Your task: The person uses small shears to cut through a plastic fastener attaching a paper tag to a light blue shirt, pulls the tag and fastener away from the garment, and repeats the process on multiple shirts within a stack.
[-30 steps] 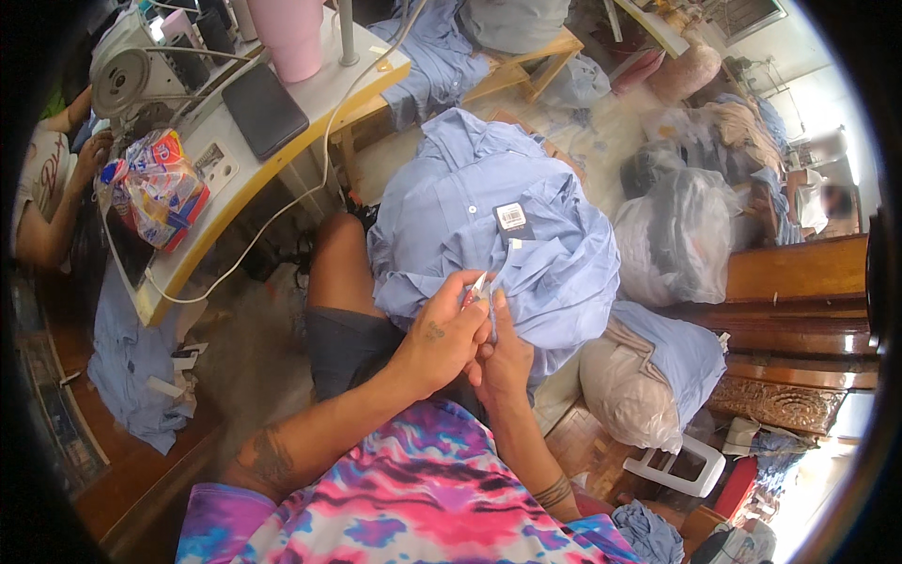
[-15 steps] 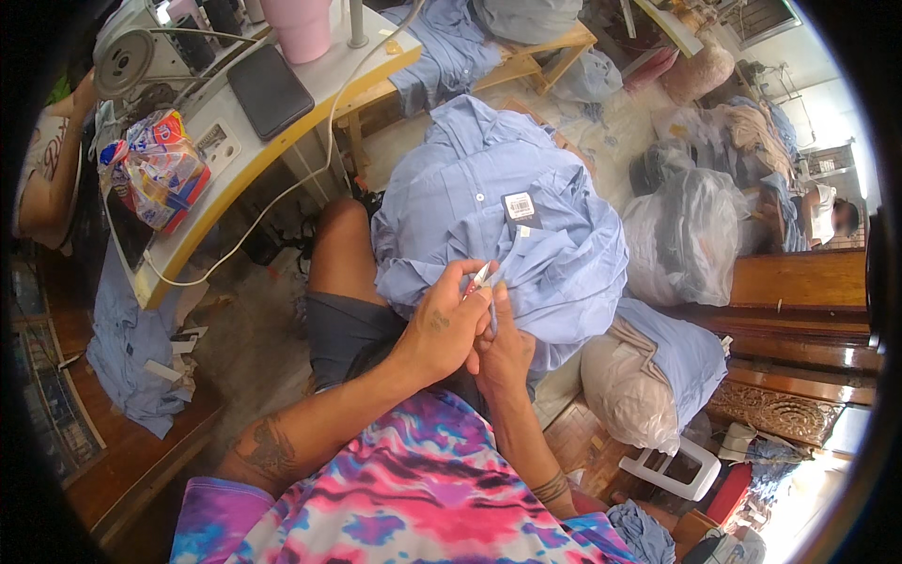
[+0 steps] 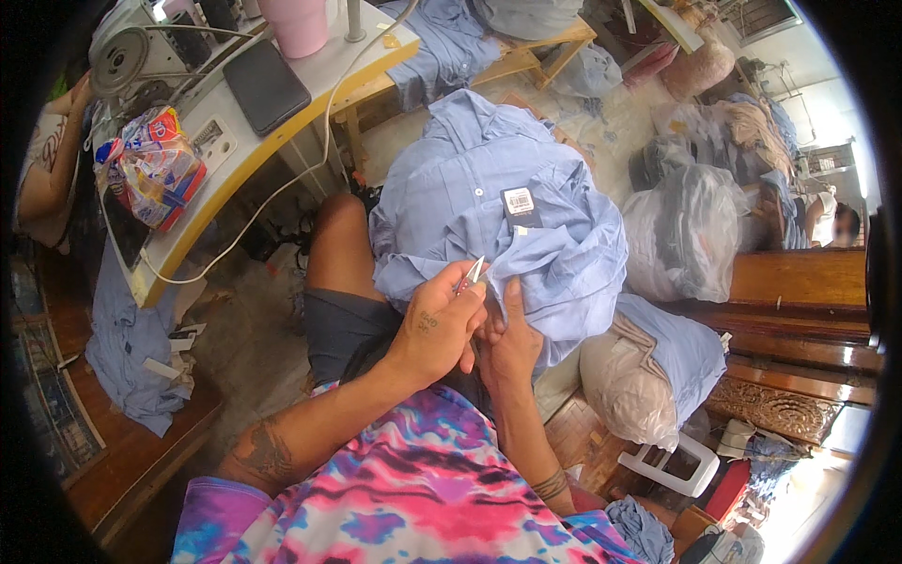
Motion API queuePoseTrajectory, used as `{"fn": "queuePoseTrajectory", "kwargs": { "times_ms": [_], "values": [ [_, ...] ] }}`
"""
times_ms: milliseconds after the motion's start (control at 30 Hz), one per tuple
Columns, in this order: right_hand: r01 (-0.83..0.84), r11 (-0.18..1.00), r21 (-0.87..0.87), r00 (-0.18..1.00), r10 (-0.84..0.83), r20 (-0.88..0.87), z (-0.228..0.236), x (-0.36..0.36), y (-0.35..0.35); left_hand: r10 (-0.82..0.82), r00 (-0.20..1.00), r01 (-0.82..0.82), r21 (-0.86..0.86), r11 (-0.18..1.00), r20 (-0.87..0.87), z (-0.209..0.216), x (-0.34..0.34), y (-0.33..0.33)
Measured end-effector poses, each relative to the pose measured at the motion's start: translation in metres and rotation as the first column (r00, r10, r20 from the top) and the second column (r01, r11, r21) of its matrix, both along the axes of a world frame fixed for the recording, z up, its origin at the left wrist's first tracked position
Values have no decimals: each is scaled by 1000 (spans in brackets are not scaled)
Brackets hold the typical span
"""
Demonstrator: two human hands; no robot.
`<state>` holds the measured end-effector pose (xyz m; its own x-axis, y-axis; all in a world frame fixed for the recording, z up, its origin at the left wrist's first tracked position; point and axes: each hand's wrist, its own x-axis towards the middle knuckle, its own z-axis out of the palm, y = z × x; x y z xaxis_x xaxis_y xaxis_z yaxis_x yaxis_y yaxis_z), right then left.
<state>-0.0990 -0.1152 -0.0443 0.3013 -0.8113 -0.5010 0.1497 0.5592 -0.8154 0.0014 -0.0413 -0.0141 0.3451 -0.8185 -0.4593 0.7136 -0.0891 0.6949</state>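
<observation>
A heap of light blue shirt cloth (image 3: 442, 197) lies across my lap, with buttons down its front and a dark hang tag (image 3: 519, 207) on top. My left hand (image 3: 432, 327) is closed around small thread snips (image 3: 474, 274); their pointed metal blades stick up past the thumb and a bit of red shows at the handle. Beside it, my right hand (image 3: 512, 348) grips the near edge of the shirt, thumb up along the cloth. A small white label (image 3: 521, 230) sits just beyond that thumb. The fingers of the right hand are partly hidden by the left hand.
At left, a sewing table (image 3: 178, 252) carries a dark phone (image 3: 267, 89), a pink cup (image 3: 297, 28) and a bread bag (image 3: 155, 169); a white cable hangs off it. Plastic-wrapped bundles (image 3: 691, 235) and a white stool (image 3: 672, 467) stand at right. Another person's arm (image 3: 61, 179) shows far left.
The snips have moved slightly left, away from the cloth edge, and their blades now point more upright. My right thumb has shifted a little right along the shirt.
</observation>
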Motion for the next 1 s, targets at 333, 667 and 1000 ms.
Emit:
{"fn": "queuePoseTrajectory", "kwargs": {
  "times_ms": [333, 667, 1000],
  "values": [
    [16, 999, -51, 1000, -15, 12, -7, -8, 18, 14, 996, -14, -1, 1000, -92, -1, 17, -11],
    [-246, 945, 218, 874, 118, 472, 21, -5, -14, -56, 876, 68, -8, 998, 479, 9, -2, 7],
    [-149, 968, 201, 937, 73, 341, 9, 9, -9, -18, 791, 18, 5, 1000, 612, 6, -7, 11]
  ]
}}
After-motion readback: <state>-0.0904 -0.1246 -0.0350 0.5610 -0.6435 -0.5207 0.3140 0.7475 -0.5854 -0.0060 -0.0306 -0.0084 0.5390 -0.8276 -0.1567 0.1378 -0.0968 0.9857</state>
